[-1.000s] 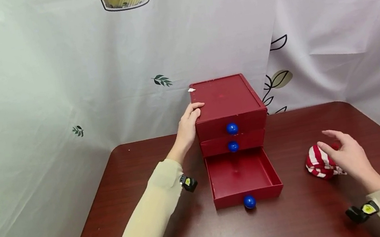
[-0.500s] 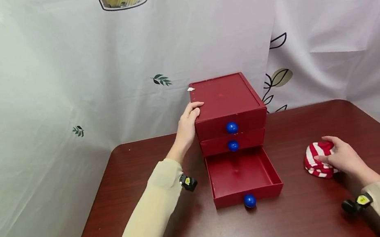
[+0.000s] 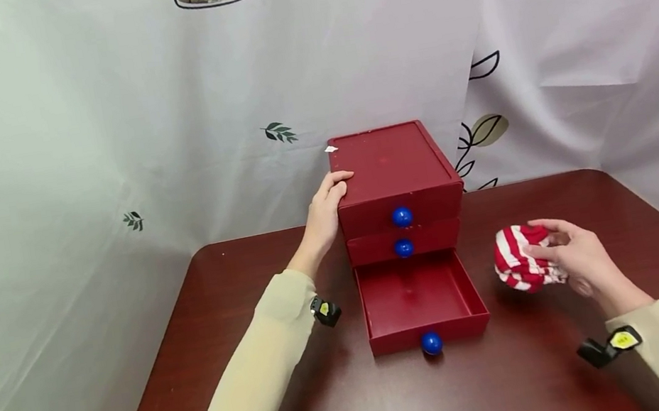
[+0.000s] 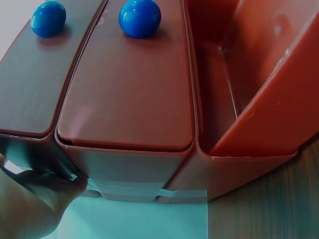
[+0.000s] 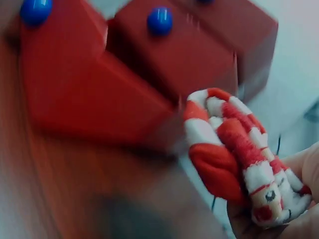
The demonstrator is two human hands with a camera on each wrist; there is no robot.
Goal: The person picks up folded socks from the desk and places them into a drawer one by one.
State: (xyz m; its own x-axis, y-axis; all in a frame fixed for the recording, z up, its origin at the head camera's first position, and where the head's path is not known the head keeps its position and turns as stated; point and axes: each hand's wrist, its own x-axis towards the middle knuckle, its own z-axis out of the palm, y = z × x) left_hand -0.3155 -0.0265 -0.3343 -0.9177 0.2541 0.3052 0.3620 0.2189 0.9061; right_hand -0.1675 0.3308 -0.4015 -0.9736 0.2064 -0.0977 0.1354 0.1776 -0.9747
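Note:
My left hand (image 3: 322, 210) rests on the upper left edge of a red three-drawer cabinet (image 3: 390, 163), its fingertips on the top. In the left wrist view, part of that hand (image 4: 37, 199) lies against the cabinet's side. The bottom drawer (image 3: 430, 334) is pulled out, and its inside is bare. To the right of it, my right hand (image 3: 580, 259) holds rolled-up red-and-white striped socks (image 3: 520, 258) just above the table, between thumb and fingers. The right wrist view shows the socks' (image 5: 214, 169) folded layers and fuzzy lining; the palm side of the hand is partly hidden.
Blue round knobs (image 3: 402, 216) stick out from the drawer fronts. Everything stands on a dark wooden table (image 3: 283, 400) with rounded back corners. A white printed curtain (image 3: 160, 117) hangs close behind and at both sides.
My right hand came down onto the socks, took hold of them and lifted them, moving left towards the pulled-out drawer. The left hand keeps its place on the cabinet.

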